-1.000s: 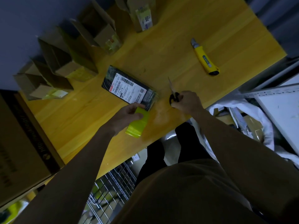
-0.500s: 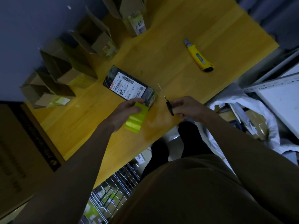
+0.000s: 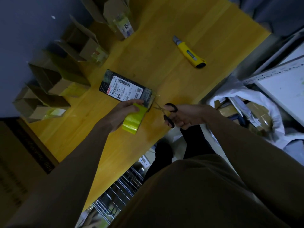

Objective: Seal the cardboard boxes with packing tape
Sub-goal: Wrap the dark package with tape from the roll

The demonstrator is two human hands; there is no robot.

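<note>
A yellow tape roll (image 3: 134, 119) is gripped in the curled fingers of the left hand (image 3: 122, 112) just beside black-handled scissors (image 3: 167, 112) — gripped by the right hand (image 3: 187, 115), blades parted — at the near end of a dark labelled box (image 3: 125, 91) on the wooden table (image 3: 164, 63).

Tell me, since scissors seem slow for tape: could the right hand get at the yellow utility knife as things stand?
Probably, but not straight away. The utility knife lies alone on bare table beyond the right hand, nothing between them. But that hand's grip is full with the scissors, which would need setting down first.
</note>
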